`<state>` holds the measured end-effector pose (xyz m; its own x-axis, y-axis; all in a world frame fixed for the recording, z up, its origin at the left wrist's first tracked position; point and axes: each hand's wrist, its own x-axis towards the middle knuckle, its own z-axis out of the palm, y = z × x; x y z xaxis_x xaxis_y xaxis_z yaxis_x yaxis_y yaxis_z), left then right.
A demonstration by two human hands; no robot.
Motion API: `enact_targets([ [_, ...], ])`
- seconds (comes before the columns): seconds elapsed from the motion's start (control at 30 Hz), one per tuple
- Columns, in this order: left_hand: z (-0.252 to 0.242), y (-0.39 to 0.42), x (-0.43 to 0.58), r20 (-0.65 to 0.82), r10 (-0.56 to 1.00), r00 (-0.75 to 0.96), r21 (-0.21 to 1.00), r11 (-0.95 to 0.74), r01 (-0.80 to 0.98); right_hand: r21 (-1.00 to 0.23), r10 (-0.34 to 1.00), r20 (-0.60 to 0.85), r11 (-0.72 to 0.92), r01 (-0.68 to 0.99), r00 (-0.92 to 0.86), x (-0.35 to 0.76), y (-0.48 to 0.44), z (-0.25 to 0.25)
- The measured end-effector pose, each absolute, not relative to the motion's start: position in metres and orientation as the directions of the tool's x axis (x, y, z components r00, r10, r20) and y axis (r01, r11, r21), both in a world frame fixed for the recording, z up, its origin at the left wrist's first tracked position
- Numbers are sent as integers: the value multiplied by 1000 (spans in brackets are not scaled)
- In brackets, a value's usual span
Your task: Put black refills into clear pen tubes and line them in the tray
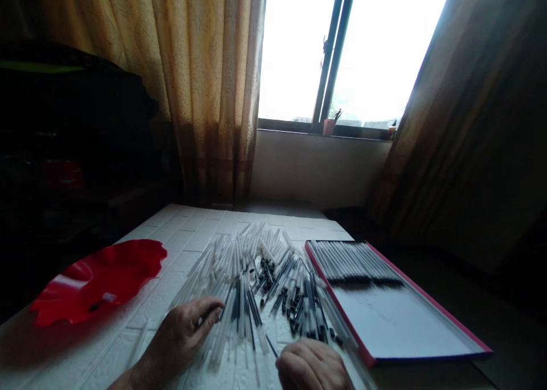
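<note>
"What did the containers hold?"

"The shallow white tray with pinkish-red edges [431, 330] held a neat row of clear, black-ended tubes [354, 259] at its far end. A small dark piece [93, 308] sat in the glossy red bowl with a wavy rim [141, 253]."

"And between them?"

"Loose, slender translucent tubes [222, 259] and short black cylindrical pieces [265, 273] lay heaped on a white, brick-embossed covering [166, 230]."

"The hands?"

"The right hand [314, 364] was curled, pinching the near end of a thin, straight, dark rod [272, 346], slanted before the heap. The left hand's [182, 327] thumb and forefinger nearly met; I couldn't tell whether they gripped anything."
</note>
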<state>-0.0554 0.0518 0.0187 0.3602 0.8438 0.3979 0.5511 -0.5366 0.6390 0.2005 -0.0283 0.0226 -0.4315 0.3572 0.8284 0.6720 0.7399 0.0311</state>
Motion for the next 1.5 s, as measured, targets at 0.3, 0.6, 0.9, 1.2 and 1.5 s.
enact_targets([
  [0.3,11,54,-54,395,821,412,394,-557,731,-422,607,795,552,719,0,238,-31,20],
  [0.6,50,55,-23,149,813,563,202,-583,787,-521,616,784,588,619,75,250,-19,26],
  [0.9,47,76,19,103,833,543,111,-552,826,-483,598,801,618,620,28,250,-15,25],
  [1.2,29,68,21,206,878,433,359,-479,801,-500,625,781,627,597,-2,250,-14,24],
  [1.5,25,83,15,189,965,185,860,-253,443,-508,644,765,603,615,0,252,-12,25],
])
